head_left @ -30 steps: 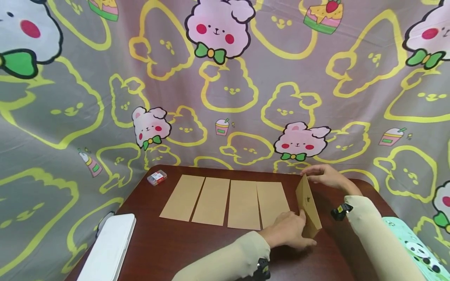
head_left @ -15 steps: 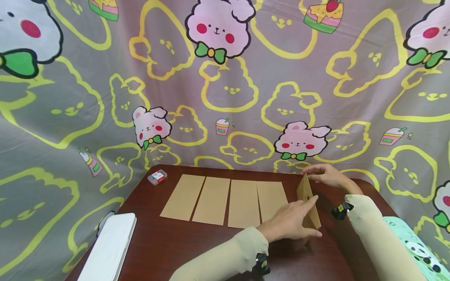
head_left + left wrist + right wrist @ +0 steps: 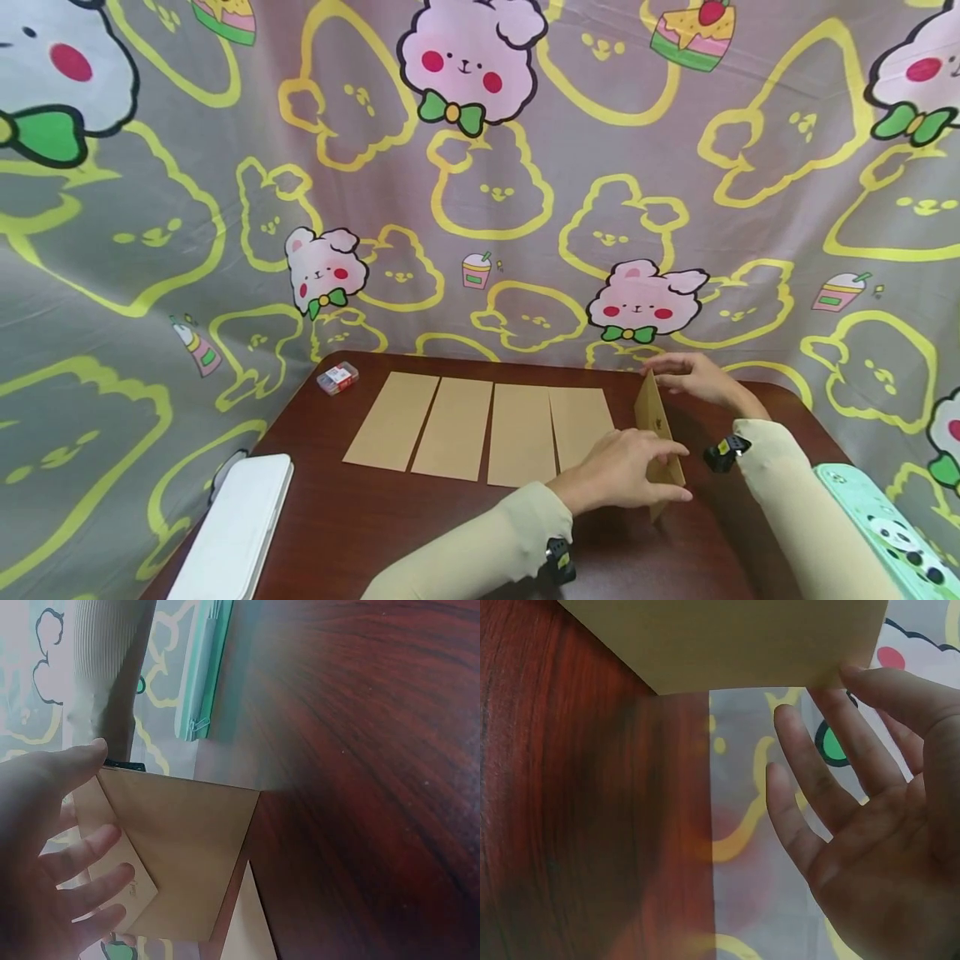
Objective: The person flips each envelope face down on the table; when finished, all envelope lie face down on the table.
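A kraft-paper envelope [image 3: 657, 408] stands on its edge at the right of the table, its pointed flap [image 3: 127, 859] facing the left hand. At its far upper corner, the right hand [image 3: 693, 379] pinches it between thumb and index finger; the other fingers [image 3: 810, 761] spread loosely. The left hand [image 3: 617, 471] is at the near end, fingers extended and apart over the flap side, thumb [image 3: 86, 757] by the near corner. Some small dark print marks the flap. Several more kraft envelopes [image 3: 453, 425] lie flat in a row to the left.
A small clear plastic box [image 3: 338, 378] with a red-and-white label sits at the far left corner. A white flat case [image 3: 232, 525] lies at the left edge, a mint-green panda-print case [image 3: 885, 521] at the right. Patterned cloth [image 3: 480, 208] hangs behind the brown table [image 3: 420, 533].
The left hand has lifted its index finger from the envelope's side and shifted slightly up and right to the near end. The right hand stays at the far corner.
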Action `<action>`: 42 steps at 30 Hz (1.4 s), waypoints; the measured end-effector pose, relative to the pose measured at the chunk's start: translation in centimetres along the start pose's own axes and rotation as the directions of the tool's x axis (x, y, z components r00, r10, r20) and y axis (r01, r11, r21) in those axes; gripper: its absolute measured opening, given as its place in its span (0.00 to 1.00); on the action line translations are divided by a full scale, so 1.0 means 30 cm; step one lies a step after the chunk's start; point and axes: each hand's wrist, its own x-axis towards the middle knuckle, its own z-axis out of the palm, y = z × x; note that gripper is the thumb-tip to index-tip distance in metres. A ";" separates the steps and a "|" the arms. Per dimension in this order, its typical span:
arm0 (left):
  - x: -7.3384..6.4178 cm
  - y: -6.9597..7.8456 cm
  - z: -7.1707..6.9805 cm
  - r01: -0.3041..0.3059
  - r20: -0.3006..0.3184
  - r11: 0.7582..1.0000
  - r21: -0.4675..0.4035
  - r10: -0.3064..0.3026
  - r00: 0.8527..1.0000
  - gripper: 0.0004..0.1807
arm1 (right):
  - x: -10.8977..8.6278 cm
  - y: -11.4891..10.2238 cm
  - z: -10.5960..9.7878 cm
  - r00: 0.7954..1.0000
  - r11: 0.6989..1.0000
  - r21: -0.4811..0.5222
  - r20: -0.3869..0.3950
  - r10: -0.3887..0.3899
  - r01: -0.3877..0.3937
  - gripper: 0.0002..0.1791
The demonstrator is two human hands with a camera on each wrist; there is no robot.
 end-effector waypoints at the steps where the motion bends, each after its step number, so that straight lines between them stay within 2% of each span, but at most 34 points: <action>1: -0.001 0.000 -0.001 0.000 0.001 1.000 0.001 0.000 1.000 0.28 | 0.000 0.005 0.004 1.000 1.000 0.007 -0.001 -0.007 0.007 0.22; 7: -0.003 -0.001 -0.001 0.008 0.018 1.000 -0.001 -0.008 1.000 0.29 | -0.001 0.035 0.030 1.000 1.000 0.027 0.024 -0.005 0.004 0.28; 10: -0.005 -0.002 0.000 0.010 0.019 1.000 -0.002 -0.010 1.000 0.30 | -0.002 0.046 0.044 0.999 0.999 0.028 0.024 0.023 -0.024 0.27; 18: -0.007 -0.001 0.001 0.019 0.022 1.000 -0.001 -0.019 1.000 0.31 | -0.008 0.066 0.073 0.997 0.998 0.051 0.070 0.029 -0.033 0.25; 22: -0.007 0.001 0.001 0.020 0.025 1.000 -0.007 -0.020 0.999 0.31 | -0.012 0.085 0.091 0.995 0.998 -0.008 0.077 0.055 -0.055 0.21; 29: -0.007 0.001 0.007 0.015 0.005 1.000 0.025 -0.015 1.000 0.31 | -0.008 0.108 0.125 0.990 0.993 -0.024 0.079 0.113 -0.112 0.19; 36: -0.005 0.003 0.013 0.017 -0.006 0.999 0.036 -0.016 1.000 0.31 | 0.002 0.105 0.128 0.986 0.994 -0.058 0.132 0.098 -0.091 0.22; 39: -0.004 -0.002 0.020 -0.001 -0.026 0.999 0.038 0.002 1.000 0.31 | 0.004 0.097 0.128 0.985 0.992 -0.080 0.136 0.108 -0.098 0.22; 42: -0.002 -0.011 0.024 -0.028 -0.060 0.998 0.055 0.031 0.998 0.30 | 0.007 0.090 0.127 0.986 0.992 -0.105 0.140 0.089 -0.074 0.21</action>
